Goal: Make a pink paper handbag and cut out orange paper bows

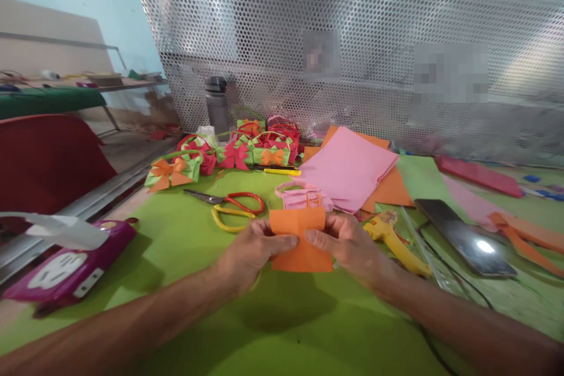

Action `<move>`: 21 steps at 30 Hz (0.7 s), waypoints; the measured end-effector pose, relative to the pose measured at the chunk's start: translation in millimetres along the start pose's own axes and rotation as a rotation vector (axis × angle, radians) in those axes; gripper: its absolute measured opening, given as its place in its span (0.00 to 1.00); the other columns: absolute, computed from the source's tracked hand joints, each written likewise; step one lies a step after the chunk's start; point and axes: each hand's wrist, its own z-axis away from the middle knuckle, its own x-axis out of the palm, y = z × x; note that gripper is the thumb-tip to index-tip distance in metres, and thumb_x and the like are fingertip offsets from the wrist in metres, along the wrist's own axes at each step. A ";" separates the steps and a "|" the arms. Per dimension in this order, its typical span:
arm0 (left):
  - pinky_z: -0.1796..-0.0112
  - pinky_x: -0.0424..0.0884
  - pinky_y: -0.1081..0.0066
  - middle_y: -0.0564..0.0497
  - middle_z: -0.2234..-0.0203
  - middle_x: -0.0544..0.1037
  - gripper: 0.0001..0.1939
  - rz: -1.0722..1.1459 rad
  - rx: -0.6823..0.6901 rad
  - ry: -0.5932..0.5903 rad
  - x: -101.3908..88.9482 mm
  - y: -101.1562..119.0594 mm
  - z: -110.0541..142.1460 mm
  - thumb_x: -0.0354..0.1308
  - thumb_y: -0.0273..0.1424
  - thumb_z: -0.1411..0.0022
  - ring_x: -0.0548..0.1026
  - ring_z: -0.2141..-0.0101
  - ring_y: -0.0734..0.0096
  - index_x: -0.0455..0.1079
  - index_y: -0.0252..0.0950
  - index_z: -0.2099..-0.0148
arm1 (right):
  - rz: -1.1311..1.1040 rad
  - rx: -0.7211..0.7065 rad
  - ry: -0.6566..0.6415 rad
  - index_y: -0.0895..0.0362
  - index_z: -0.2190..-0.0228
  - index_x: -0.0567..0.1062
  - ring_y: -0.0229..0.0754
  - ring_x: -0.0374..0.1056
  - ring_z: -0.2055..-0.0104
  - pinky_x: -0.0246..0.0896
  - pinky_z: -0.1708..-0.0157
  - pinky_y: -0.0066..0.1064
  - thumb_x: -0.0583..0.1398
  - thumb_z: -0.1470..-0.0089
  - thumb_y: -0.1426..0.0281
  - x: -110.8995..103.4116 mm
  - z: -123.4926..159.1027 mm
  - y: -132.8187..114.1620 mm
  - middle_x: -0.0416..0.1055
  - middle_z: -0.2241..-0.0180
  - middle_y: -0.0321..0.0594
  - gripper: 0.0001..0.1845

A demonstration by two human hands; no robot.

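Orange paper: I saw it held up over the tabletop (198, 329), its upper part apparently folded or curled; I judged it light, slightly stiff, dry rather than slippery, and easy to crease.
Left hand: it pinched the paper (301, 255) at its left side, thumb on the face.
Right hand: it gripped the right side the same way; I judged both side edges the best hold.
Surface: green, with scissors (218, 200) beyond the left hand (244, 255) and a glue gun (403, 249) beyond the right hand (359, 247).
Room: a perforated metal screen (273, 23) rose behind the far edge; a red chair (44, 153) stood past the left edge.
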 end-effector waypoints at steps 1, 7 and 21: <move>0.65 0.72 0.71 0.44 0.68 0.80 0.16 -0.012 -0.004 -0.019 -0.4 -1.4 0.0 0.67 0.28 0.57 0.78 0.68 0.64 0.76 0.31 0.62 | -0.018 0.014 0.002 0.59 0.73 0.74 0.39 0.64 0.74 0.62 0.71 0.32 0.64 0.58 0.59 0.9 0.6 0.5 0.70 0.76 0.37 0.15; 0.62 0.71 0.70 0.45 0.66 0.80 0.20 -0.127 -0.047 -0.098 -1.7 -2.6 0.0 0.68 0.24 0.60 0.77 0.66 0.63 0.75 0.32 0.59 | -0.040 0.034 0.065 0.58 0.73 0.77 0.41 0.69 0.72 0.65 0.70 0.33 0.63 0.56 0.62 -1.3 2.5 2.4 0.73 0.76 0.38 0.11; 0.66 0.70 0.72 0.45 0.72 0.80 0.18 -0.063 -0.057 -0.009 -0.7 1.0 0.1 0.69 0.28 0.61 0.76 0.72 0.67 0.77 0.30 0.63 | 0.005 0.062 0.082 0.59 0.76 0.76 0.41 0.68 0.74 0.64 0.74 0.32 0.64 0.58 0.61 -0.8 2.0 2.2 0.73 0.78 0.38 0.13</move>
